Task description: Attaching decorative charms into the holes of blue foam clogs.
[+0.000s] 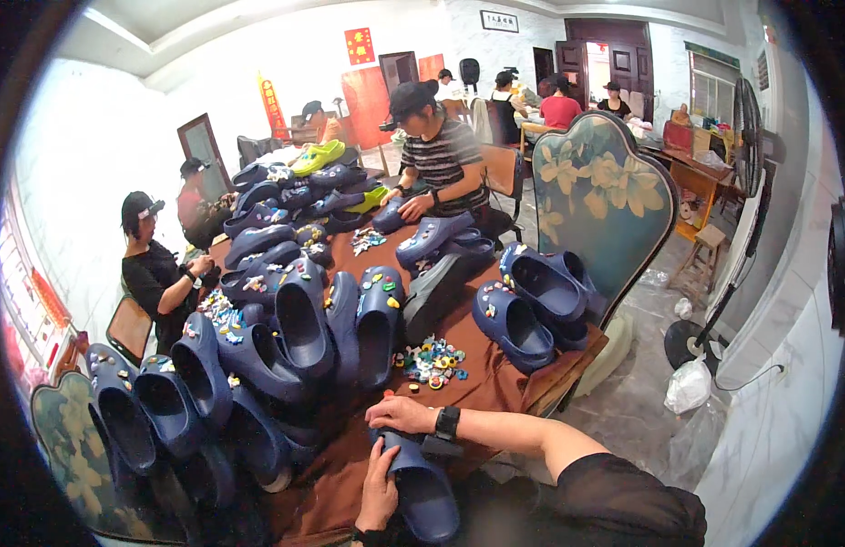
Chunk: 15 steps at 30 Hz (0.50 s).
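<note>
A navy blue clog (428, 497) lies at the near table edge, its heel end toward me. My left hand (379, 490) grips its left side, with fingers along the upper. My right hand (402, 415) is curled over the toe, fingers closed; a small red piece shows by the fingers, and what they hold is hidden. Just beyond lies a pile of small colourful shoe charms (432, 361). To the left stand several navy clogs (301, 314) with charms in their uppers. At the right corner rests another pair of decorated clogs (512, 325).
A brown cloth (459, 319) covers the table. Co-workers sit around it, one in a striped shirt (445, 155) handling a clog across from me. An upholstered floral chair (600, 210) stands at the right, a standing fan (741, 137) beyond it. Plastic bags (689, 385) lie on the floor.
</note>
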Tool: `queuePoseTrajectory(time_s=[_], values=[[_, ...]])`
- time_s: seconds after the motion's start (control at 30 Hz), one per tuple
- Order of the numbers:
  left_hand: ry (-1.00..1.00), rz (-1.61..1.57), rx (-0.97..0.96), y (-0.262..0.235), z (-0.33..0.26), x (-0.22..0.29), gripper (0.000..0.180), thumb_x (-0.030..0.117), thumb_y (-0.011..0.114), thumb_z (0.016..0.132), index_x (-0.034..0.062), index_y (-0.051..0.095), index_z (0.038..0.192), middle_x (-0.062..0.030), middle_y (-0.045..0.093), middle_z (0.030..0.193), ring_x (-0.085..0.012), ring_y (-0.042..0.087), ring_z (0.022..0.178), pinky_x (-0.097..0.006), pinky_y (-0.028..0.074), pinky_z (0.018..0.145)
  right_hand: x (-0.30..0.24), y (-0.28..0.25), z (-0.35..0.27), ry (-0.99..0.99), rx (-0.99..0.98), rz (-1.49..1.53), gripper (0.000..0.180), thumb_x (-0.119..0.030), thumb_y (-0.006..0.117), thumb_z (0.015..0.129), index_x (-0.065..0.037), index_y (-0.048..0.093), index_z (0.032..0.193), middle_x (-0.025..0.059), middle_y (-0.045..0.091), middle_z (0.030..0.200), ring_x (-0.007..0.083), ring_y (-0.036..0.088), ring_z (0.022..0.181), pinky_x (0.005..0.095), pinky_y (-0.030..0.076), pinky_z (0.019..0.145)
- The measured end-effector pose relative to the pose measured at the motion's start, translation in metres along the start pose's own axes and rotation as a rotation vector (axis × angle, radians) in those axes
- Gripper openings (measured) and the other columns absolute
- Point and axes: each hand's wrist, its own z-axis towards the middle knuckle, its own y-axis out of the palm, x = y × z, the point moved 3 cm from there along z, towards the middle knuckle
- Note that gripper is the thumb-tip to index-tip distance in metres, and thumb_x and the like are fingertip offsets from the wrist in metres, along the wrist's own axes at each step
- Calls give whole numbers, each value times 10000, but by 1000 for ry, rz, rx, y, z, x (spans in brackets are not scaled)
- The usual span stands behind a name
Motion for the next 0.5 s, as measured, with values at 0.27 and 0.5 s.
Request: queuePoseTrajectory(time_s=[0.27, 0.5], values=[[-27, -32, -38, 2, -9, 10, 608, -198, 403, 752, 64, 565, 1276, -205, 383, 1479, -358, 374, 1379, -384, 328, 1119, 44, 16, 7, 280, 83, 58, 294, -310, 502, 989, -61, 657, 990, 123, 671, 900, 266, 644, 831, 371, 500, 766], [38, 31, -4, 3, 2, 9, 682, -218, 384, 730, 86, 524, 1324, -204, 346, 1502, -386, 353, 1383, -416, 339, 1118, 64, -49, -23, 244, 276, -185, 274, -220, 485, 975, -12, 654, 1032, 158, 665, 997, 311, 644, 946, 383, 507, 858]])
